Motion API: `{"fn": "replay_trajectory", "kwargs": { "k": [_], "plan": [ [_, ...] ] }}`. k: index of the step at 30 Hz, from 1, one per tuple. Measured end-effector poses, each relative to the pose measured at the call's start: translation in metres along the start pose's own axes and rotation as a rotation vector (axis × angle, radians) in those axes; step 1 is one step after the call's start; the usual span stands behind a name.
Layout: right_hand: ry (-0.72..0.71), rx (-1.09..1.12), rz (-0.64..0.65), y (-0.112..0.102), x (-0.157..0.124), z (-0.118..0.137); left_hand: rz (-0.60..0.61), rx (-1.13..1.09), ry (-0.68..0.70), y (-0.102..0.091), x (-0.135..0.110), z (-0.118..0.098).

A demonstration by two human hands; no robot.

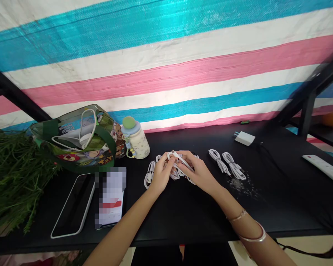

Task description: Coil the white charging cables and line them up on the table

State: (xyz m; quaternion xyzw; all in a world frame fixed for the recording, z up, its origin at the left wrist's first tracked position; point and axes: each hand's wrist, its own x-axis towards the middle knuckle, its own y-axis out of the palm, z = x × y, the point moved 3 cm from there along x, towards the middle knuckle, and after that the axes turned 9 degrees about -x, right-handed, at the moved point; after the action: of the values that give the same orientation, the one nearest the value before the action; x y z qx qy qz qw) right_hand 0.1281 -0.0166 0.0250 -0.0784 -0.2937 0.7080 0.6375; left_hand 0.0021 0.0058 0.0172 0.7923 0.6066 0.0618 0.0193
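Both my hands grip one white USB cable (180,161) above the middle of the black table. My left hand (161,170) pinches its looped part near a plug, fingers closed. From the other side, my right hand (198,171) closes on the same cable. Behind and below the hands lie several coiled white cables, partly hidden by my fingers; one tied coil (149,174) shows just left of my left hand. Right of my right hand rest two more tied bundles, one cable bundle (219,162) beside another cable bundle (234,166).
A white charger (244,138) and power strip (326,170) lie at right. Pale crumbs (242,187) dot the black table (183,218). Left are a bottle (137,142), a clear green bag (72,157), a white-edged phone (73,207), a lit phone (111,199) and leafy greens (13,177).
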Motion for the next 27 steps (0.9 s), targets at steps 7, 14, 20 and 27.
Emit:
{"fn": "replay_trajectory", "kwargs": {
  "k": [7, 14, 20, 27],
  "plan": [
    [0.029, 0.025, -0.02, 0.001, 0.001, -0.007, 0.018, 0.09, 0.004, 0.0, 0.0, -0.001],
    [0.005, -0.001, -0.06, 0.0, 0.001, -0.002, -0.003, 0.267, 0.125, -0.006, -0.005, -0.004],
    [-0.038, 0.086, -0.029, 0.005, 0.0, 0.001, 0.031, 0.317, 0.223, -0.003, -0.005, -0.01],
    [-0.02, 0.057, -0.08, 0.005, -0.001, 0.002, -0.011, 0.373, 0.245, -0.006, -0.007, -0.011]
  ]
}}
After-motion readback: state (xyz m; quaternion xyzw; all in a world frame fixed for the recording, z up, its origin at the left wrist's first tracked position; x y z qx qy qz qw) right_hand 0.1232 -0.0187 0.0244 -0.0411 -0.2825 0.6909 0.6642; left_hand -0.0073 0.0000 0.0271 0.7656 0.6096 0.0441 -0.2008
